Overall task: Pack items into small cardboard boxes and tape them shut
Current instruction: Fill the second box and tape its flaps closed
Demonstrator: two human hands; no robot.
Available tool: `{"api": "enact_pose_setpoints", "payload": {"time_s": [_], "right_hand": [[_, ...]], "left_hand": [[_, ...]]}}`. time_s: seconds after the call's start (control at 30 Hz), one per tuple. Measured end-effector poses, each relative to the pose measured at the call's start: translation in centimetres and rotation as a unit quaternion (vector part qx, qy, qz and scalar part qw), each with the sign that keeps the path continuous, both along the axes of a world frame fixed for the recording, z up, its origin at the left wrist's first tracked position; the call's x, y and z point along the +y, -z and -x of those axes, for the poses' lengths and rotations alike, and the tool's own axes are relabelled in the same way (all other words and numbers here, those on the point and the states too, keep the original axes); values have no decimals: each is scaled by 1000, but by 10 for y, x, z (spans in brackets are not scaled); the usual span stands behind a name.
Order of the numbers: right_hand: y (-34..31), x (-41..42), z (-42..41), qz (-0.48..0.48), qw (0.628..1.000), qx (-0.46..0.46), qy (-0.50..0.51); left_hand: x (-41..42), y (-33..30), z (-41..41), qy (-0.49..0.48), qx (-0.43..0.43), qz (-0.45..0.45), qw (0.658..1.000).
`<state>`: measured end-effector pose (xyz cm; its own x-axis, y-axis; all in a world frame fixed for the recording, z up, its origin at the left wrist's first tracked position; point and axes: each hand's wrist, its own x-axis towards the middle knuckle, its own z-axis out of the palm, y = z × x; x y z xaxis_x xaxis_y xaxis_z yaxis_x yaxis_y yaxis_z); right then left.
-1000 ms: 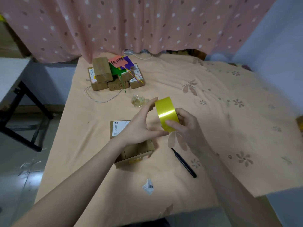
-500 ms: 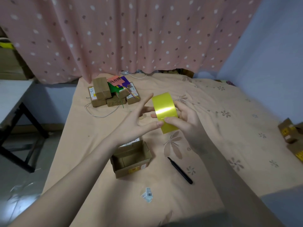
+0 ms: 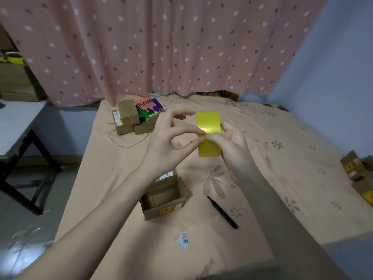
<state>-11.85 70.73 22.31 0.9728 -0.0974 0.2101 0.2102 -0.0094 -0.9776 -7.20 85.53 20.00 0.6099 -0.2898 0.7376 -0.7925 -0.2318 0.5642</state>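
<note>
Pink spotted curtain (image 3: 181,47) is hanging behind a table draped in a peach floral cloth (image 3: 282,150), which is serving as the work surface. An open small cardboard box (image 3: 164,197) is sitting on that cloth near the front edge and is taken here as the landmark; its flaps are standing up and its interior is reading as bare cardboard, though part of it is hidden behind the left forearm.

Above and slightly right of the box, the right hand (image 3: 235,146) is gripping a roll of yellow tape (image 3: 209,134), fingers wrapped behind the roll and thumb across its face. The left hand (image 3: 171,142) is pinching at the roll's face with thumb and forefinger, the other fingers spread loosely; whether a free end is actually caught cannot be told.

Right of the box, a black pen (image 3: 222,212) is lying on the cloth. In front of it, a scrap of barcode label (image 3: 182,241) is lying loose. Well behind it, a stack of closed boxes (image 3: 131,120) is standing beside a coloured card (image 3: 148,106).

Risks, as judged: the tape end may be slipping or splitting if picked at an angle, and a freed strip may be folding onto itself. Taping may also be starting before the box is filled.
</note>
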Motion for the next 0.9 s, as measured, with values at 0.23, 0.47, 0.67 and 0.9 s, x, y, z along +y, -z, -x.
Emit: {"api": "enact_pose_setpoints", "payload": {"time_s": [0.23, 0.47, 0.67, 0.9], "right_hand": [[5, 2, 1, -31, 997, 54, -44], [27, 11, -1, 144, 983, 110, -17], [39, 22, 1, 239, 968, 67, 44], [45, 26, -4, 268, 945, 109, 155]], "left_hand": [[2, -3, -5, -29, 87, -13, 996], [0, 13, -19, -106, 107, -126, 980], [0, 21, -28, -174, 80, -148, 970], [-3, 28, -23, -145, 75, -127, 978]]}}
